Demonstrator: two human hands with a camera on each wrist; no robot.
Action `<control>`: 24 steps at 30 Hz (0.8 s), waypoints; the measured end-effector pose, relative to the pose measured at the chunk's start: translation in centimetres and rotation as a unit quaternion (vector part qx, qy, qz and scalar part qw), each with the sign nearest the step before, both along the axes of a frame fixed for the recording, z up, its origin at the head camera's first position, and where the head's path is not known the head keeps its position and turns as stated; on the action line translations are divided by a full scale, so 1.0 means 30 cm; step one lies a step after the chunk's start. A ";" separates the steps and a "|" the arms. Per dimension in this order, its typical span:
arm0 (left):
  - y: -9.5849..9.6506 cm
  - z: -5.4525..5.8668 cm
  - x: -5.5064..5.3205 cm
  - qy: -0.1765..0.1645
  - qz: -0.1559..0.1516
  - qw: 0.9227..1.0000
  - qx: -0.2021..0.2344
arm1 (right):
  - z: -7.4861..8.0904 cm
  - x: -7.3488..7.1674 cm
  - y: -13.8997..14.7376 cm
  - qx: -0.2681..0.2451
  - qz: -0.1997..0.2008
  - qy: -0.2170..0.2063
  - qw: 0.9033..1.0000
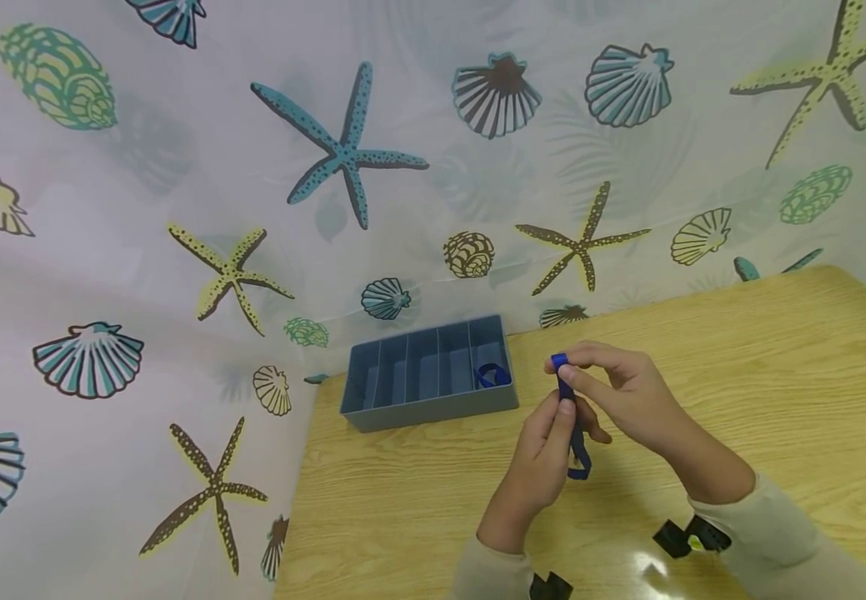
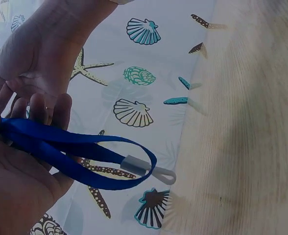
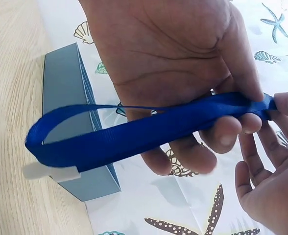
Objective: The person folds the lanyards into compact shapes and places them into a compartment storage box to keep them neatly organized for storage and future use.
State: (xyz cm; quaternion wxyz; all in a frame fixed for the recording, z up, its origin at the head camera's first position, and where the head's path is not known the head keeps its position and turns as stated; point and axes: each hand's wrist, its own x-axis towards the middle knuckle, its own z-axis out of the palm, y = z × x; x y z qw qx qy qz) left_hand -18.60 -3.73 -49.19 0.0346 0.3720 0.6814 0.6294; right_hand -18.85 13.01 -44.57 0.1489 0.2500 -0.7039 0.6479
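Observation:
A blue lanyard point(image 1: 578, 450) is folded lengthwise and held between both hands above the table. My left hand point(image 1: 541, 454) grips its middle, thumb laid along the strap. The top end is pinched between thumb and forefinger of my right hand point(image 1: 638, 404), just above the left. Below the left hand hangs a loop; in the left wrist view a pale plastic clip point(image 2: 161, 172) sits at its end. The right wrist view shows the strap point(image 3: 114, 142) running flat across the left fingers to the pinched end, which the right fingers point(image 3: 256, 178) partly hide.
A grey-blue divided box point(image 1: 433, 408) stands at the back of the wooden table point(image 1: 402, 483), left of my hands. Another coiled blue strap point(image 1: 491, 375) lies in its rightmost compartment. A cloth point(image 1: 417, 108) printed with shells and starfish hangs behind and at the left.

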 end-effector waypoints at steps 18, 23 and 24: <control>0.004 -0.004 0.023 -0.081 -0.005 0.997 -0.015 | 0.010 -0.018 0.034 -0.064 -0.013 -0.038 0.997; 0.009 -0.009 0.025 -0.091 -0.019 0.996 -0.009 | 0.011 -0.019 0.042 -0.111 0.012 -0.034 0.993; 0.009 -0.011 0.025 -0.092 -0.020 0.996 -0.009 | 0.012 -0.019 0.044 -0.114 0.013 -0.034 0.993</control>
